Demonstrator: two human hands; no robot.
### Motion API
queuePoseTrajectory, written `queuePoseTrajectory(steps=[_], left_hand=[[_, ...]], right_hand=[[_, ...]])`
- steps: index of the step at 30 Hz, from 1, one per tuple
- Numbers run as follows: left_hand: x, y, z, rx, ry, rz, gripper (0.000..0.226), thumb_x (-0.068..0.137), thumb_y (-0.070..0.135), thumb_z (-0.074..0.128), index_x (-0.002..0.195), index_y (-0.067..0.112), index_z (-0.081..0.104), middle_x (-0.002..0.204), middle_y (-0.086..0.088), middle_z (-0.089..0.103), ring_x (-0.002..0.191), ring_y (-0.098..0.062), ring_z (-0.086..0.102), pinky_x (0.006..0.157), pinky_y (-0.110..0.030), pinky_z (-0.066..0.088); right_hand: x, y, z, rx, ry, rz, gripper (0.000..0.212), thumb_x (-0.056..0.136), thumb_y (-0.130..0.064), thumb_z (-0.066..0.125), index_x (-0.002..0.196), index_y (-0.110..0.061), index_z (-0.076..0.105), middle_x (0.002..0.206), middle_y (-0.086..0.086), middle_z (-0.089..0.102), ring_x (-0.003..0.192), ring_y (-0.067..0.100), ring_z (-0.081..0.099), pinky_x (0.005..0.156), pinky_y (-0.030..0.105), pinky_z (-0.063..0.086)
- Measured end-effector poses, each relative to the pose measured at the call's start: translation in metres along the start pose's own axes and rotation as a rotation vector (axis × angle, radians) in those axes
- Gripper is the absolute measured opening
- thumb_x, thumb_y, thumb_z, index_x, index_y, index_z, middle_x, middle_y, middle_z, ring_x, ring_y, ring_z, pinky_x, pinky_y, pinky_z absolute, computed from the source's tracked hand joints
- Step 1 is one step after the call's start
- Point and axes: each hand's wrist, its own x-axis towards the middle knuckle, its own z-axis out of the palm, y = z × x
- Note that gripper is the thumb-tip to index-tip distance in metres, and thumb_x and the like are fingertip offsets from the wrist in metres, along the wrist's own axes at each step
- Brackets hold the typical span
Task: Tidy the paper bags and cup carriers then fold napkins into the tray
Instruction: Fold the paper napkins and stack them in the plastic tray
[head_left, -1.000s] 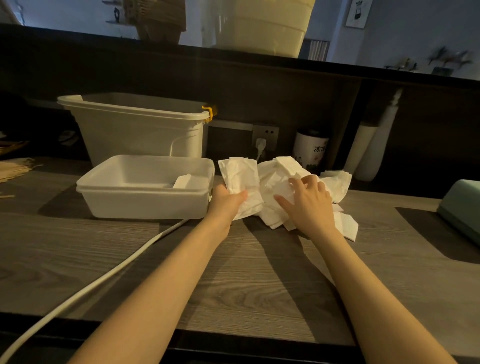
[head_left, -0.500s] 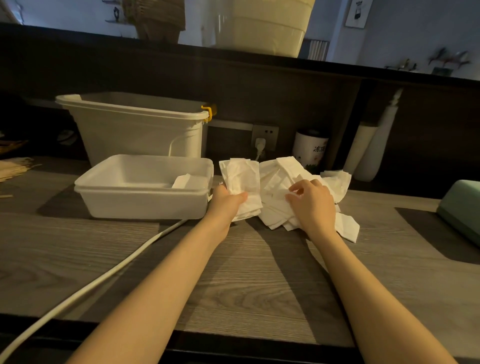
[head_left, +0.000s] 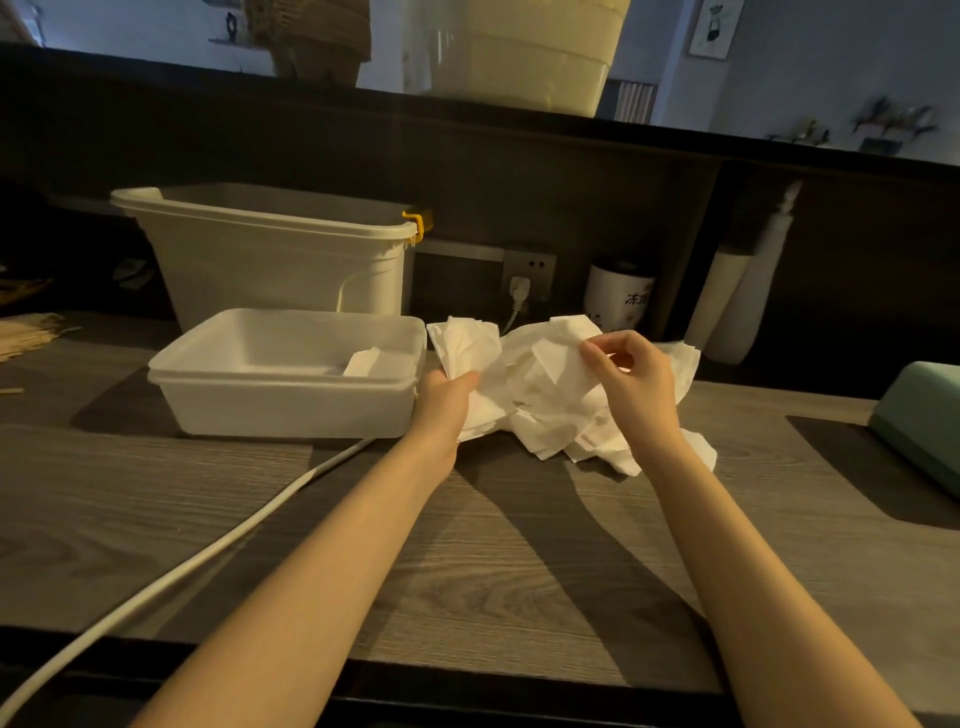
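At the centre of the frame our left hand grips a bunch of napkins while our right hand pinches one sheet off the napkin pile on the worktop. We should lift it clear, crease it flat, then set it beside the folded napkin in the tray at centre left.

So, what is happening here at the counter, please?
A person is sorting a loose pile of white napkins on a wooden counter. The left hand grips a small bundle of napkins beside the white tray, while the right hand pinches one sheet lifted from the pile. The tray holds one folded napkin so far. A taller white bin stands behind the tray.
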Motion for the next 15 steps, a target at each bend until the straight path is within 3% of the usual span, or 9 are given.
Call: queuePoseTrajectory(steps=[2,5,8,12,15], left_hand=[[-0.005,0.004,0.002,-0.105,-0.054,-0.057,0.036,0.097,0.018,0.047,0.132,0.013,0.043,0.115,-0.004,0.055,0.107,-0.024,0.055,0.091,-0.04,0.049],[-0.01,0.007,0.004,-0.164,-0.14,-0.084,0.035,0.095,0.025,0.05,0.128,0.014,0.044,0.112,-0.003,0.057,0.104,-0.023,0.058,0.084,-0.039,0.052],[-0.009,0.007,0.005,-0.096,-0.151,-0.055,0.029,0.091,0.029,0.057,0.117,0.019,0.048,0.117,-0.004,0.06,0.107,-0.023,0.059,0.091,-0.042,0.051],[-0.009,0.004,0.005,0.011,-0.143,0.013,0.031,0.084,0.024,0.067,0.109,0.019,0.048,0.114,-0.003,0.062,0.1,-0.019,0.061,0.089,-0.04,0.052],[-0.009,0.004,0.002,0.192,-0.127,0.103,0.04,0.082,0.017,0.069,0.116,0.014,0.047,0.11,0.0,0.056,0.106,-0.017,0.055,0.091,-0.035,0.049]], right_hand=[[-0.004,-0.004,0.003,0.077,-0.044,0.027,0.004,0.091,-0.019,0.061,0.088,-0.017,0.061,0.094,0.0,0.062,0.084,0.009,0.057,0.068,0.014,0.046],[-0.008,-0.006,0.011,0.088,-0.124,0.031,0.013,0.091,-0.019,0.06,0.08,-0.024,0.057,0.089,-0.003,0.061,0.083,0.01,0.058,0.069,0.018,0.049],[-0.012,-0.006,0.016,0.02,-0.16,0.005,0.01,0.091,-0.022,0.06,0.082,-0.024,0.058,0.086,-0.01,0.059,0.08,0.007,0.057,0.068,0.02,0.05],[-0.014,-0.008,0.017,-0.035,-0.212,-0.036,0.014,0.091,-0.021,0.06,0.079,-0.027,0.056,0.085,-0.009,0.059,0.075,0.005,0.055,0.064,0.015,0.043],[-0.012,-0.005,0.015,-0.208,-0.253,-0.126,0.007,0.089,-0.024,0.063,0.094,-0.026,0.058,0.102,-0.008,0.056,0.085,0.005,0.053,0.074,0.02,0.045]])
